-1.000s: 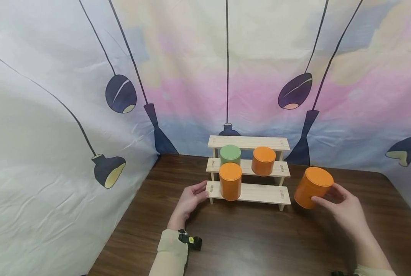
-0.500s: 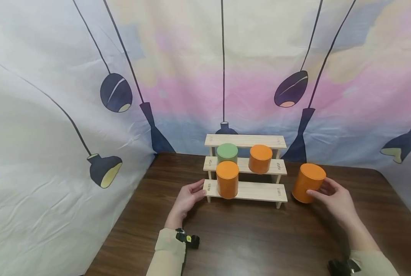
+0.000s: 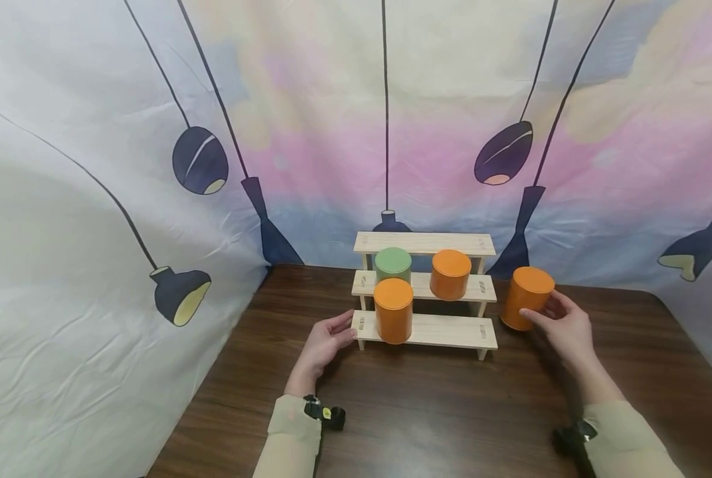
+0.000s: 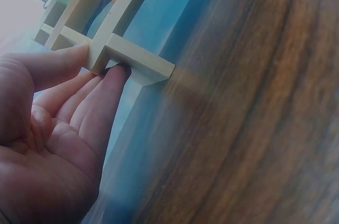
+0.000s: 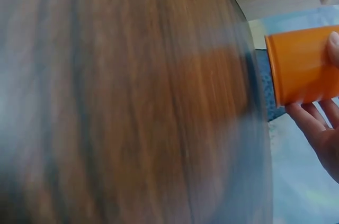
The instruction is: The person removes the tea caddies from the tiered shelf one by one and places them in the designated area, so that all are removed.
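A three-tier wooden shelf (image 3: 445,332) stands on the table. My left hand (image 3: 322,348) pinches the left end of its lowest board, thumb on top and fingers beneath in the left wrist view. To the right of the shelf, my right hand (image 3: 568,332) grips an orange canister (image 3: 525,299) by its side, slightly tilted; the right wrist view shows its base above the table. Another orange canister (image 3: 394,315) sits on the lowest tier at left. It partly hides a green canister (image 3: 393,263) on the middle tier, where a third orange canister (image 3: 449,277) stands farther right.
The dark wood table (image 3: 428,411) runs back to a fabric backdrop (image 3: 332,133) printed with hanging lamps. The shelf's top board (image 3: 424,243) stands close in front of that cloth. Each wrist wears a strapped black camera.
My right hand has carried its orange canister back and left, closer to the shelf's right side. My left hand keeps its hold on the lowest board.
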The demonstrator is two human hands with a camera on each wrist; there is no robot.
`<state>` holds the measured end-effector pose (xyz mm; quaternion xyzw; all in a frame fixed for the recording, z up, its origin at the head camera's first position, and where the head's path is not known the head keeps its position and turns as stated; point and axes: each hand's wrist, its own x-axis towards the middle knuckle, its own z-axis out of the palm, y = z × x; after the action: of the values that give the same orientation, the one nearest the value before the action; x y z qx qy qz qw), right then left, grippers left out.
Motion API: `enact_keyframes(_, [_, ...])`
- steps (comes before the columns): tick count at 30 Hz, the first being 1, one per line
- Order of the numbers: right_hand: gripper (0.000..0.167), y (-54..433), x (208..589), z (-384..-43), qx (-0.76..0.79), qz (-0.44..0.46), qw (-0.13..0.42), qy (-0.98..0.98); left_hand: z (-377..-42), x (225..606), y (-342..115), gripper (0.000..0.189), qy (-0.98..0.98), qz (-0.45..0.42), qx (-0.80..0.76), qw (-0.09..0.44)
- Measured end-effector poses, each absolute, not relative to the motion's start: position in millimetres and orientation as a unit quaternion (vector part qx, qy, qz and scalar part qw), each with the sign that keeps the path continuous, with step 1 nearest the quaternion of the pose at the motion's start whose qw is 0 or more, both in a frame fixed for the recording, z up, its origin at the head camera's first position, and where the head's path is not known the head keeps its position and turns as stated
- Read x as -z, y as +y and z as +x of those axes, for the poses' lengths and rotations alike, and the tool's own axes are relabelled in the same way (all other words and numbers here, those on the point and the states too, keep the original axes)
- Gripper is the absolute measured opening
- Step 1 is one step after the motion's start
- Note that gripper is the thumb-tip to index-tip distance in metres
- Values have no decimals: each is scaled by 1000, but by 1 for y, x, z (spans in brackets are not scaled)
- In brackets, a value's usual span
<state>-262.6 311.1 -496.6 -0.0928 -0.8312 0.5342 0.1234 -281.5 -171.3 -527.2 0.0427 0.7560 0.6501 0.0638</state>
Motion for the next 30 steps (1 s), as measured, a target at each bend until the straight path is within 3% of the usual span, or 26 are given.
enact_keyframes(30, [83,283,504,-288,-569,-149,165,-792,-281,527,-171,53,754,40,-653,63])
